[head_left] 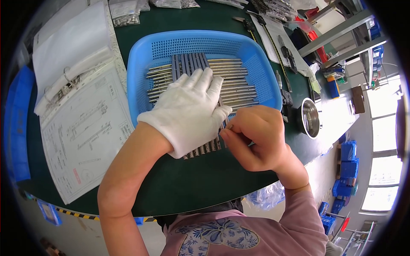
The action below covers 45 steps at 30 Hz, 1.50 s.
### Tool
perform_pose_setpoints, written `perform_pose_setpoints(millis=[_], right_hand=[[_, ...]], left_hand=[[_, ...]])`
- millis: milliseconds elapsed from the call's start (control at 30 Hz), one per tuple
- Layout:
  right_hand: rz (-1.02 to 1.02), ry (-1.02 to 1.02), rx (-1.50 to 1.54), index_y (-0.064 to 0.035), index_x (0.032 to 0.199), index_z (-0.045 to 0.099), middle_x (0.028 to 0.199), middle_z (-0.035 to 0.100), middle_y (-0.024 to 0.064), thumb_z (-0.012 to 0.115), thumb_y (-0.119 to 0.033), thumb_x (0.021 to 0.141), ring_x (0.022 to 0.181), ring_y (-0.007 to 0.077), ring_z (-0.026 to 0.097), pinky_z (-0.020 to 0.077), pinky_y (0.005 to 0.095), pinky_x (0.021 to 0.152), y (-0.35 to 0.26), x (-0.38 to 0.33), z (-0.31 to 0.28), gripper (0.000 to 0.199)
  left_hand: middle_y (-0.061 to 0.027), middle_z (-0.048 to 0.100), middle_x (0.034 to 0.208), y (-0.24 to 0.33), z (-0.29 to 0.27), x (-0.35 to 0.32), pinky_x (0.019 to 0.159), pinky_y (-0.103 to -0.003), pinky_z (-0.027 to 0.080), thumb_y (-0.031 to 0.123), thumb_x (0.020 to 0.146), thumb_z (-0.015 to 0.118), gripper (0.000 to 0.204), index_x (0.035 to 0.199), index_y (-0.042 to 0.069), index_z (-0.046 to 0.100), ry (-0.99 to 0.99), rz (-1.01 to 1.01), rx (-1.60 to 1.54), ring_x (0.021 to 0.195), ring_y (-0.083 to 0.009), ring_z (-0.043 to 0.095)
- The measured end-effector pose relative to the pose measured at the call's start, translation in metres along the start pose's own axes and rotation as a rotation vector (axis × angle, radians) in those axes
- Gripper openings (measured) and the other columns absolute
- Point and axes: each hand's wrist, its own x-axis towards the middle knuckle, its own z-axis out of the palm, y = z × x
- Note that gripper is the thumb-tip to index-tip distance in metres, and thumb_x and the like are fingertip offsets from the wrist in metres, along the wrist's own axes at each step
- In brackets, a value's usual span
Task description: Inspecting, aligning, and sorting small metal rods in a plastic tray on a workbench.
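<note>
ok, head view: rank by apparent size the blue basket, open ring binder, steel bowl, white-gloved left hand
1. Open ring binder and blue basket: look about alike; fisheye bending makes ranking them unsure.
2. White-gloved left hand, which is nearer the camera, so it looks bigger.
3. Steel bowl, clearly smallest.

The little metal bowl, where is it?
In the head view, the metal bowl sits on the dark green table at the person's right, beside the blue basket and beyond the bare right hand.
</note>
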Motion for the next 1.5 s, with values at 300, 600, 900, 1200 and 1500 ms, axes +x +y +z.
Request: perform_pose_setpoints(millis=[300, 600, 900, 1200, 1500], right_hand=[[0.048, 0.020, 0.090, -0.0047, 0.067, 0.054, 0.055, 0.049, 0.0068, 0.067, 0.000, 0.070, 0.044, 0.0249, 0.048, 0.0340, 0.0338, 0.041, 0.002, -0.006, 0.007, 0.015], [0.066, 0.087, 0.155, -0.0039, 0.067, 0.053, 0.054, 0.047, 0.0060, 0.067, 0.001, 0.071, 0.041, 0.0214, 0.045, 0.0320, 0.0322, 0.040, 0.002, -0.011, 0.008, 0.016], [0.030, 0.028, 0.137, -0.0019, 0.065, 0.055, 0.056, 0.053, 0.0054, 0.062, 0.004, 0.071, 0.042, 0.0166, 0.046, 0.0331, 0.0274, 0.041, 0.001, -0.009, 0.005, 0.011], [0.088, 0.051, 0.188, -0.0030, 0.067, 0.053, 0.054, 0.048, 0.0073, 0.066, 0.001, 0.071, 0.042, 0.0225, 0.045, 0.0329, 0.0326, 0.041, -0.004, -0.008, 0.008, 0.015], [0.237, 0.033, 0.344, 0.0002, 0.067, 0.054, 0.057, 0.052, 0.0057, 0.064, 0.003, 0.078, 0.045, 0.0124, 0.045, 0.0323, 0.0269, 0.042, 0.003, -0.018, 0.012, 0.015]], left_hand=[[-0.0292, 0.039, 0.139, 0.001, 0.004, 0.000, 0.110, -0.042, 0.028, 0.035, 0.097, 0.036, 0.058, 0.133, -0.011, 0.039, 0.053, -0.018, -0.017, 0.133, -0.0367, 0.036], [-0.0297, 0.039, 0.139, 0.004, -0.003, -0.001, 0.109, -0.041, 0.031, 0.031, 0.097, 0.042, 0.057, 0.134, -0.012, 0.037, 0.036, -0.043, -0.022, 0.132, -0.0378, 0.037], [-0.0292, 0.040, 0.138, 0.001, 0.000, -0.001, 0.108, -0.041, 0.033, 0.030, 0.097, 0.042, 0.056, 0.133, -0.012, 0.039, 0.065, -0.026, -0.043, 0.131, -0.0376, 0.039], [-0.0292, 0.040, 0.138, 0.001, 0.003, 0.000, 0.108, -0.041, 0.033, 0.030, 0.097, 0.042, 0.055, 0.133, -0.012, 0.039, 0.075, -0.013, -0.015, 0.131, -0.0372, 0.039], [-0.0272, 0.042, 0.138, 0.002, 0.001, 0.000, 0.109, -0.041, 0.029, 0.036, 0.097, 0.038, 0.058, 0.132, -0.010, 0.041, 0.058, -0.034, -0.028, 0.130, -0.0347, 0.039]])
